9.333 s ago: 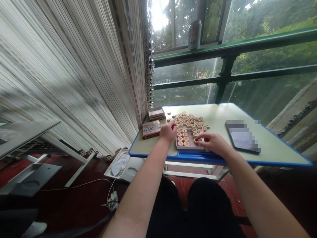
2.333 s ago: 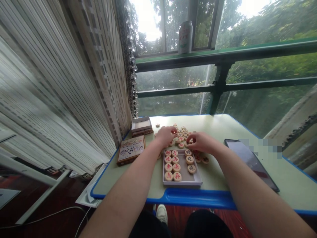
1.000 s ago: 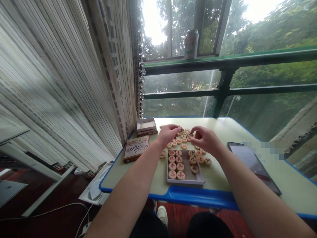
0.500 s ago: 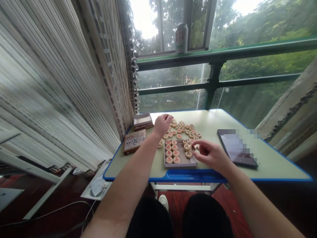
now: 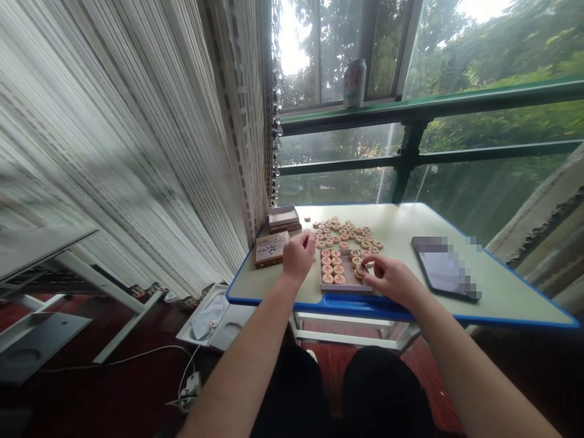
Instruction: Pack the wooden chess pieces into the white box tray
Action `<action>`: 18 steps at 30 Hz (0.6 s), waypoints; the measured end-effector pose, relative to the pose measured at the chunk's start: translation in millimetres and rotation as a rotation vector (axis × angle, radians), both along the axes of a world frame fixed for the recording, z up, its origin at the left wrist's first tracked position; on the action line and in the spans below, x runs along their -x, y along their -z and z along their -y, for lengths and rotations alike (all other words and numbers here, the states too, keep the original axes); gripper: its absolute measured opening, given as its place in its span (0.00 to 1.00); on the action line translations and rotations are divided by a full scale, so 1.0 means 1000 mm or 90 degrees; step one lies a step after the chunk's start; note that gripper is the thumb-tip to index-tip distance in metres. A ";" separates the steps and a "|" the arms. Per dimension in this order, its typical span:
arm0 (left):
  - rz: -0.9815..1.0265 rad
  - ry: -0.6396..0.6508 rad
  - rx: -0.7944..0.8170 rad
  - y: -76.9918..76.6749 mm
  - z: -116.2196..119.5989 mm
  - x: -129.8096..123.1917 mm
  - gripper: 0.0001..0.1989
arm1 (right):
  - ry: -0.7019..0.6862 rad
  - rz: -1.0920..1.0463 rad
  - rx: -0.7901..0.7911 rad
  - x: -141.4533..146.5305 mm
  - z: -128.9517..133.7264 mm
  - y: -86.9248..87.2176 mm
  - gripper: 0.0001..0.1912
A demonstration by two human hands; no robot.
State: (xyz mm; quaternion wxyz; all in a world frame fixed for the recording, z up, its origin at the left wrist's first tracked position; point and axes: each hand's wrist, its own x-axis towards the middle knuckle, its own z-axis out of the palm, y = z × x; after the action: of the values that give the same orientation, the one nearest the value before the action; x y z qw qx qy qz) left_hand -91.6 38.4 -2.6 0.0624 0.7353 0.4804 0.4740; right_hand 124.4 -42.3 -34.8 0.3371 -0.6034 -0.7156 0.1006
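A shallow open box (image 5: 347, 287) near the table's front edge holds rows of round red-marked pieces (image 5: 338, 269) on its left side and several dark-marked ones on its right. Over the box's right side, my right hand (image 5: 391, 277) pinches a dark-marked piece (image 5: 361, 270) between thumb and fingers. To the left of the box, my left hand (image 5: 299, 254) is closed at the edge of the scattered pieces; what its fingertips hold, if anything, is too small to make out. More loose pieces (image 5: 344, 238) lie behind the box.
A printed box lid (image 5: 270, 248) and a stacked open box (image 5: 283, 216) lie at the table's left. On the right rests a tablet (image 5: 444, 271). A can (image 5: 354, 83) stands on the green window rail. White curtains hang at the left.
The view has shifted. My left hand has drawn back from the far pieces toward the near left of the box. My right hand has moved the dark-marked piece slightly over the box.
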 end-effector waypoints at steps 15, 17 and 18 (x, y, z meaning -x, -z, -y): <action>-0.019 0.017 -0.019 0.014 0.006 0.001 0.14 | -0.021 0.050 -0.060 0.005 0.006 -0.003 0.12; -0.010 0.022 -0.010 0.013 0.007 0.001 0.14 | -0.027 0.057 -0.056 0.006 0.007 -0.003 0.12; -0.003 0.029 -0.006 0.013 0.008 0.001 0.14 | -0.028 0.060 -0.055 0.006 0.007 -0.004 0.12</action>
State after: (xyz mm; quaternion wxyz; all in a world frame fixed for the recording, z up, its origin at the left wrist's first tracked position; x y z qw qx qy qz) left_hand -92.6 30.4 -15.6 0.0686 0.7476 0.4611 0.4731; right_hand 118.0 -49.6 -31.0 0.3268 -0.5762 -0.7476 0.0487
